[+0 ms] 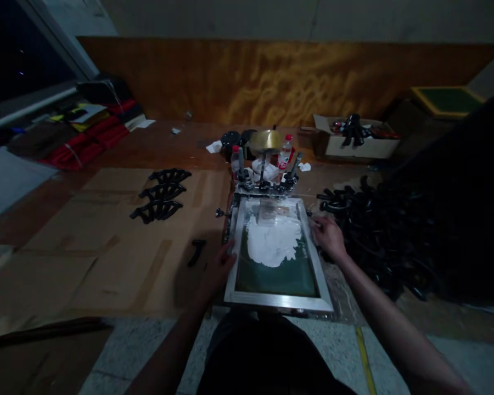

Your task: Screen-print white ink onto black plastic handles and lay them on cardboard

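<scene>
Here, we hold the screen frame [278,300] by both side rails — left hand [221,267] and right hand [328,237], fingers clamped on it. White ink [271,241] sits mid-mesh. Next, we judge, calls for a level lift.

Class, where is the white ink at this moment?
The white ink lies on the mesh inside the metal screen frame, centre view, between the left hand and right hand.

Single head-worn view, looking forward and down, near the screen frame [278,299], wide-angle.
</scene>
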Available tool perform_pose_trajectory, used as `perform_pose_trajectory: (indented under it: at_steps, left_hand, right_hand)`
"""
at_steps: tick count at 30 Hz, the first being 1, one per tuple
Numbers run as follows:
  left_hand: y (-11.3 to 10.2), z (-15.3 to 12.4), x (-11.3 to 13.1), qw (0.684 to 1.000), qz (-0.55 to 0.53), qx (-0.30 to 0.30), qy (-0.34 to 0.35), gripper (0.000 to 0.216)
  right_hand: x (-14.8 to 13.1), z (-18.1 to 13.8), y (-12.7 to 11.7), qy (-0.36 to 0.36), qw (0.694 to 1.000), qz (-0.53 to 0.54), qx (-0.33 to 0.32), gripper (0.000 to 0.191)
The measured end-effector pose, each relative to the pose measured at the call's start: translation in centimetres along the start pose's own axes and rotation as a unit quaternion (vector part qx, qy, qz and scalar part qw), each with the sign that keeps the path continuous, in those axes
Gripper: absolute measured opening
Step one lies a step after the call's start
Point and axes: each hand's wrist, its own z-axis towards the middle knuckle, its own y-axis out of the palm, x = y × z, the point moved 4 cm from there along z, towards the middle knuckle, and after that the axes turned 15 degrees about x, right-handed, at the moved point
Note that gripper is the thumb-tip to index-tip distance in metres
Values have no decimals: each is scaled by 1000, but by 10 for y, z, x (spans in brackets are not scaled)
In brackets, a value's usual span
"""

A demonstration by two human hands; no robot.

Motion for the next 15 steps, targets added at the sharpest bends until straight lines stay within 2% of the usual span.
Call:
perform_pose_trajectory:
  at_steps: [2, 4, 7, 10, 15]
  left_hand:
    - [12, 3, -24, 1000, 13, -19, -13, 63]
    - [23, 9, -41, 999, 21, -34, -7, 65]
    - [32, 17, -57, 999, 20, -44, 3, 63]
    - [34, 20, -64, 999, 3, -54, 1, 59]
    - [35, 19, -66, 999, 3, -53, -5, 57]
  right_hand:
    - [-33, 18, 2, -43, 999, 3, 30, 55]
    - [-77, 29, 13, -121, 993, 3, 2, 65]
    - [-119, 27, 33, -157, 979, -41, -124, 40]
    - [-126, -1, 38, -174, 955, -68, -228, 30]
    - [-120, -50, 16, -344, 893, 9, -290, 27]
